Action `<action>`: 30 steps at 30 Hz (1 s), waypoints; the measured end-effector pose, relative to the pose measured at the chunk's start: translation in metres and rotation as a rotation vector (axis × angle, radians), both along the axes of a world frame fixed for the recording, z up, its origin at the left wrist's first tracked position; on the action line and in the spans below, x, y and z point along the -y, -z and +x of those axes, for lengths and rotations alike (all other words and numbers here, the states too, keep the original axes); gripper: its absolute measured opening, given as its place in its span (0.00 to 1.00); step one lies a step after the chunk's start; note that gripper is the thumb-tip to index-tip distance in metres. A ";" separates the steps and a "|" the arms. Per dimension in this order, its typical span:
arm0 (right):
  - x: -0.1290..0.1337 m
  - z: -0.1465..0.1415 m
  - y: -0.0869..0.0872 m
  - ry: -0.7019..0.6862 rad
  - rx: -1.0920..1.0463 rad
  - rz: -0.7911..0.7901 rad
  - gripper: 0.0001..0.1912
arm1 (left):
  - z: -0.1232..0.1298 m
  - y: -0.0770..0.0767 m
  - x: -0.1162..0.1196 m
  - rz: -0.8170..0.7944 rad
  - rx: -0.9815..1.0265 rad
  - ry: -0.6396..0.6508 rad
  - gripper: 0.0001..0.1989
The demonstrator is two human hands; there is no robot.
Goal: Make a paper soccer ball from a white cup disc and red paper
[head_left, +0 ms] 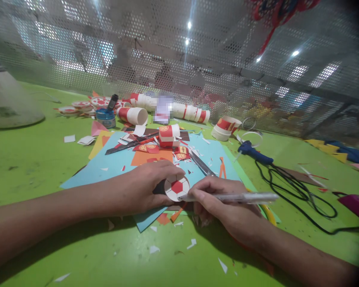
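Observation:
A round white disc [177, 187] with a red centre patch and dark lines, like a football, is held at its edge between the thumb and fingers of my left hand [149, 185]. My right hand [217, 199] grips a clear pen [245, 197], whose tip meets the lower right part of the disc. Under and behind both hands lies light blue paper [101, 169] strewn with red and white scraps. Black-bladed scissors [122, 146] rest on its left part, and a dark metal blade [202, 164] lies just beyond my right hand.
Red-and-white paper cups [225, 128] and a row of stacked cups [188, 111] stand or lie at the back, near a blue jar [105, 118]. A blue-handled tool [255, 153] with black cord is on the right. A large translucent container [8, 95] stands at left.

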State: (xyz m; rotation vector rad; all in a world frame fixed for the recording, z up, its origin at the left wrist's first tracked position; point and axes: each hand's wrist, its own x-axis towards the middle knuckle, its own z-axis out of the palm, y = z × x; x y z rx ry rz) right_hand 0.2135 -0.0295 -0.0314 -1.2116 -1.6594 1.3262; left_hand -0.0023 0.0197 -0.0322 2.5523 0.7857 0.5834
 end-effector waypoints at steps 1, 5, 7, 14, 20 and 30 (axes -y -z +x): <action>0.000 0.000 0.000 0.003 -0.004 -0.001 0.11 | 0.000 0.000 0.000 0.003 0.000 0.001 0.12; -0.001 -0.001 0.000 0.009 -0.002 0.002 0.10 | 0.000 0.001 0.000 0.010 -0.011 0.000 0.12; -0.001 -0.001 0.000 0.003 0.004 -0.002 0.11 | -0.001 0.001 0.000 0.009 -0.012 0.004 0.13; 0.001 0.002 0.002 -0.009 0.016 0.021 0.10 | -0.001 0.002 0.001 0.037 -0.015 0.003 0.13; 0.002 0.001 0.000 -0.017 0.029 0.020 0.09 | -0.002 0.001 0.002 0.045 -0.036 0.001 0.15; 0.001 0.000 -0.002 -0.015 0.088 0.036 0.09 | 0.000 -0.001 0.004 0.064 -0.038 0.022 0.15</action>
